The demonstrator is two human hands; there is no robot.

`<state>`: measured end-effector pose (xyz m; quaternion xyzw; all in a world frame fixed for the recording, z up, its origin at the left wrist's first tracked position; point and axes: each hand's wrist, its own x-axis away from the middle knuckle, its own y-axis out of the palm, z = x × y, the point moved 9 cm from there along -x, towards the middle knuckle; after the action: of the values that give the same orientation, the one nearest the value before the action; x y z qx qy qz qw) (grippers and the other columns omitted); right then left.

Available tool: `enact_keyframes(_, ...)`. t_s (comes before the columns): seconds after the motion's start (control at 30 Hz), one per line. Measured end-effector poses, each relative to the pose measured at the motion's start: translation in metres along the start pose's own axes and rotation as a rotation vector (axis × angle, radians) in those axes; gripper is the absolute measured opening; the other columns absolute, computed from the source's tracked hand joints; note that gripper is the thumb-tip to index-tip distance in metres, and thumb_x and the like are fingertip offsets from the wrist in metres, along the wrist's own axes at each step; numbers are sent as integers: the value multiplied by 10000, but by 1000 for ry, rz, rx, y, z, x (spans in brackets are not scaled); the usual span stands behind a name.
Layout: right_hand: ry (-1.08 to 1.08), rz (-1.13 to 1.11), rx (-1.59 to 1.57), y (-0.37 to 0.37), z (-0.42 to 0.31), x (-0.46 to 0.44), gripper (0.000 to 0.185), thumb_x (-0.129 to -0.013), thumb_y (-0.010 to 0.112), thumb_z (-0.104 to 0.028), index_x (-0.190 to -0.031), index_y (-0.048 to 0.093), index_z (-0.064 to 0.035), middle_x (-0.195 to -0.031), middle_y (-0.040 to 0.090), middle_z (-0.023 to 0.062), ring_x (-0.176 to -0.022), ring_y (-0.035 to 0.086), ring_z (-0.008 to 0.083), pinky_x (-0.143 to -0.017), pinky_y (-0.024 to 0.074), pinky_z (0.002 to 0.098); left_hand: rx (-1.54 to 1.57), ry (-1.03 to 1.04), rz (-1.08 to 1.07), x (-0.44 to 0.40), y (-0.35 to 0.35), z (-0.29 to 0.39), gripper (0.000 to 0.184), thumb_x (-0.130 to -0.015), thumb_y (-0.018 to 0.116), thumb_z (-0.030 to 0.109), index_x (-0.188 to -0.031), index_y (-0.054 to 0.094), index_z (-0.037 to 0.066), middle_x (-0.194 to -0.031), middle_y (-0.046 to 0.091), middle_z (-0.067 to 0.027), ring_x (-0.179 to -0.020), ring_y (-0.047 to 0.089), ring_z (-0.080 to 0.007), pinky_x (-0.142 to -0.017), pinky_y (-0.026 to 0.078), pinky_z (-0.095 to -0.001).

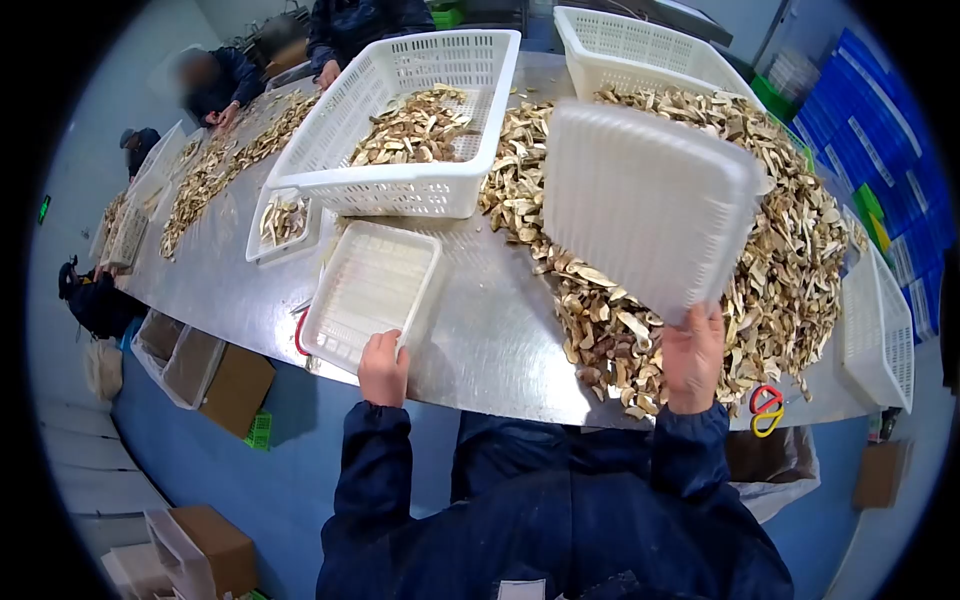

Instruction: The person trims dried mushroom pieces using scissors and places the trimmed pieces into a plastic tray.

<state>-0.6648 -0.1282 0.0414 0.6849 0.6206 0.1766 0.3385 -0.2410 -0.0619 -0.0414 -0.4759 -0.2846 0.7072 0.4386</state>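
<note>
Your R hand (692, 360) pinches the near edge of a tray (650, 205), tilted up over the mushroom pile (795, 250); your L hand (384, 370), fingers close tog., is on the near edge of the 2nd tray (372, 290), flat on the bench (490, 340) nr the red handle (301, 333), w/ the big basket (425, 185) behind.

A: "Upper garment?"
B: "One dark navy-blue, long-sleeved fabric jacket (600, 530), creased; cuffs gathered at both wrists."
A: "Markings?"
B: "One small white rectangular patch (522, 590), jacket front, six o'clock."
A: "Hands?"
B: "Left hand (384, 368), right hand (692, 358): both bare, ungloved."
</note>
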Motion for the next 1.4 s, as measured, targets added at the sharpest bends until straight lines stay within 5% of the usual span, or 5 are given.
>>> enact_keyframes(0.4, 20, -788, 806, 84, 27, 72, 129, -698, 677, -17, -826, 670, 1, -842, 625, 122, -866, 612, 282, -750, 481, 353, -213, -48, 408, -18, -94, 7, 291, -785, 580, -17, -1068, 634, 25, -892, 580, -129, -813, 570, -319, -740, 480, -400)
enact_keyframes(0.77, -484, -1244, 1269, 137, 150, 137, 83, -778, 557, -66, -850, 598, -74, -812, 526, 55, -865, 556, 234, -1001, 396, 415, -502, -264, 979, 16, -269, -40, 294, -887, 514, -8, -1159, 622, 19, -987, 567, -149, -904, 584, -323, -811, 474, -383)
enact_keyframes(1.17, -431, -1025, 1554, 122, 210, 131, 88, -814, 540, -115, -887, 588, -103, -806, 517, 43, -880, 561, 205, -1059, 252, 635, -360, -482, 266, -46, -71, -290, 463, -866, 607, 107, -1299, 477, 4, -1131, 518, -171, -1056, 509, -322, -892, 437, -413)
enact_keyframes(1.27, -386, -1045, 1474, 133, 211, 133, 127, -815, 607, -155, -926, 593, -95, -858, 546, 54, -931, 564, 212, -1065, 238, 634, -614, -599, 130, -69, -85, -188, 552, -838, 673, 186, -1313, 463, -1, -1201, 503, -174, -1089, 491, -339, -917, 413, -447)
enact_keyframes(1.4, -369, -932, 1199, 140, 157, 134, 218, -812, 664, -192, -982, 604, -69, -934, 593, 86, -972, 571, 260, -1034, 334, 529, -202, 44, 129, -72, -49, -73, 642, -765, 745, 196, -1312, 474, -5, -1235, 497, -200, -1089, 487, -379, -935, 400, -459)
